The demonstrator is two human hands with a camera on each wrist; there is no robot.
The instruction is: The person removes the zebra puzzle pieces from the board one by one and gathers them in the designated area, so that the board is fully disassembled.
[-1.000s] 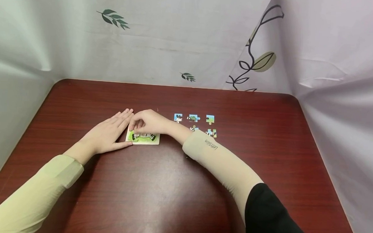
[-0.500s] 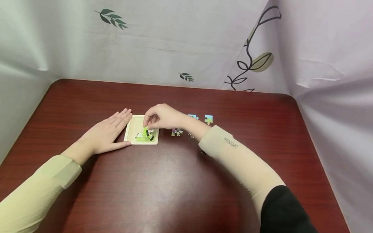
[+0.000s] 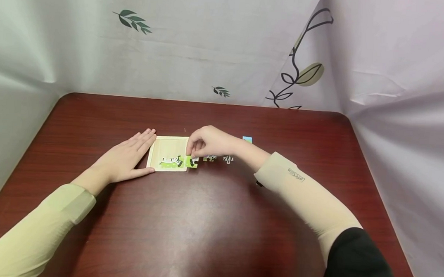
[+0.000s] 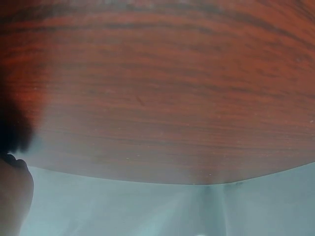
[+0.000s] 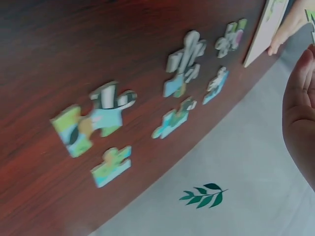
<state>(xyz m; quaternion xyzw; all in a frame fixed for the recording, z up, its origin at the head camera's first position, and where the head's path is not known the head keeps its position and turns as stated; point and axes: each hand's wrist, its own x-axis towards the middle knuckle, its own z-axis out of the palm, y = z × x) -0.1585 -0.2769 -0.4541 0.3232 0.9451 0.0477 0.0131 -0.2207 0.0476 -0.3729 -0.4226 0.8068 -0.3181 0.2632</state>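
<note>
A shallow wooden puzzle tray (image 3: 167,146) lies on the table, with zebra-and-grass puzzle pieces (image 3: 171,161) along its near side. My left hand (image 3: 123,157) rests flat with straight fingers; its fingertips and thumb touch the tray's left edge. Just at the tray's right edge, my right hand (image 3: 210,142) pinches a green and black-and-white puzzle piece (image 3: 192,162) between thumb and fingers. That piece partly shows at the margin of the right wrist view. The left wrist view holds mostly bare tabletop, with little of the hand.
Several loose puzzle pieces lie right of the tray, among them a striped one (image 5: 186,61), a green-blue one (image 5: 112,166) and a blue-edged one (image 5: 172,118). My right forearm hides some in the head view. A pale curtain (image 3: 173,49) hangs behind the dark red table (image 3: 203,220).
My right hand has moved rightward from over the tray to its right edge, carrying a puzzle piece. More of the tray's bare base shows. The left hand stays at the tray's left edge.
</note>
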